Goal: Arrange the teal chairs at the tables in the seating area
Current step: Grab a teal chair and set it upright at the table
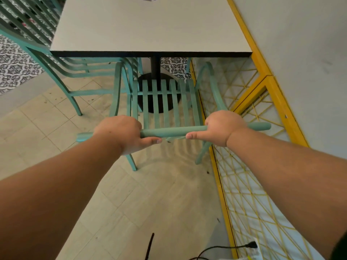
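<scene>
A teal slatted chair (165,102) stands in front of me, its seat partly under the near edge of a pale square table (146,27) on a black pedestal. My left hand (122,132) grips the chair's top back rail left of centre. My right hand (221,128) grips the same rail right of centre. Both thumbs wrap under the rail. A second teal chair (75,72) stands at the table's left side, pushed partly under it.
A yellow metal frame with a wire lattice (249,117) runs along the right, close to the chair's right arm. A black cable and plug (251,245) lie on the tiled floor near my feet. Patterned tiles and more teal slats lie at far left.
</scene>
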### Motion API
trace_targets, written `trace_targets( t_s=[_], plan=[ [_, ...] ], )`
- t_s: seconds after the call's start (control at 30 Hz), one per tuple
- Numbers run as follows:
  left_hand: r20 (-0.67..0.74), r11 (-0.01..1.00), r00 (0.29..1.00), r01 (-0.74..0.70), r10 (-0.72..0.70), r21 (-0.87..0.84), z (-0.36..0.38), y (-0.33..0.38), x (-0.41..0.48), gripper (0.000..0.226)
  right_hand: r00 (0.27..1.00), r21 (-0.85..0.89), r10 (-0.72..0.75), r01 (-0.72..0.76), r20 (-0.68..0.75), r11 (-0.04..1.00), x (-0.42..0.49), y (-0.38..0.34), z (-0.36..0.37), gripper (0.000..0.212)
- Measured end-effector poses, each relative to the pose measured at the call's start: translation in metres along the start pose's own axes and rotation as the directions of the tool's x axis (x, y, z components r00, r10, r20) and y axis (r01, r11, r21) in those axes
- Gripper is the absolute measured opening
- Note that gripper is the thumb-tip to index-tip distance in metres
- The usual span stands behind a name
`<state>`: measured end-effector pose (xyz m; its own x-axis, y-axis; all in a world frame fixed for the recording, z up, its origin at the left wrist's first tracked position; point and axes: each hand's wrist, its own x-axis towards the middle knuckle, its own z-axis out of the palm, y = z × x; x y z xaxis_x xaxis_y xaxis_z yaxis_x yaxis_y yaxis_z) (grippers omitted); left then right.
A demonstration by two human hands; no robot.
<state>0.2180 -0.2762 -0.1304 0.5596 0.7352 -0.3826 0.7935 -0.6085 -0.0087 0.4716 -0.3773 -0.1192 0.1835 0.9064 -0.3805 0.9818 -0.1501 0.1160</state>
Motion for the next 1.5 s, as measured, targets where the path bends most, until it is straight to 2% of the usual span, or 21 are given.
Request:
trace_targets(
  t_s=[0.53,0.67,0.8,1.0,1.1,1.13,1.2,1.33,1.5],
  plan=[
    [-0.009,0.999,0.999,-0.036,0.036,0.006,-0.012,-0.002,0.02,0.087,0.999,-0.005,-0.016,0.016,-0.046,1.0,0.022,0.014,-0.005,0.11],
    [0.007,0.998,0.998,-0.062,0.063,-0.025,-0.015,-0.006,0.024,0.089,0.998,0.004,-0.013,0.013,-0.068,1.0,0.025,0.016,-0.007,0.105],
    [0.002,0.996,0.996,-0.086,0.086,-0.038,-0.013,-0.01,0.034,0.088,0.999,0.005,0.019,-0.019,-0.043,1.0,0.033,0.019,-0.006,0.104],
    [0.111,0.976,0.98,-0.148,0.167,-0.158,-0.021,-0.016,0.043,0.093,0.987,-0.039,0.158,-0.159,-0.031,0.986,0.037,0.017,-0.007,0.102],
    [0.227,0.963,0.944,-0.201,0.239,-0.178,-0.035,-0.018,0.047,0.098,0.95,0.135,0.313,-0.31,-0.006,0.941,0.03,0.005,-0.011,0.085],
    [0.224,0.961,0.939,-0.232,0.262,-0.15,-0.042,-0.017,0.049,0.095,0.934,0.226,0.356,-0.343,-0.019,0.912,0.024,0.002,-0.013,0.078],
    [0.132,0.948,0.939,-0.306,0.316,-0.093,-0.06,-0.015,0.062,0.079,0.898,0.362,0.428,-0.368,-0.099,0.856,0.01,0.001,-0.018,0.069],
    [0.027,0.882,0.882,-0.471,0.47,0.028,-0.102,0.0,0.09,0.071,0.771,0.444,0.62,-0.509,-0.146,0.738,-0.026,0.005,-0.024,0.081],
    [-0.04,0.799,0.799,-0.596,0.6,0.085,-0.127,0.049,0.093,0.066,0.69,0.501,0.717,-0.588,-0.099,0.635,-0.083,0.001,-0.021,0.084]
  ],
)
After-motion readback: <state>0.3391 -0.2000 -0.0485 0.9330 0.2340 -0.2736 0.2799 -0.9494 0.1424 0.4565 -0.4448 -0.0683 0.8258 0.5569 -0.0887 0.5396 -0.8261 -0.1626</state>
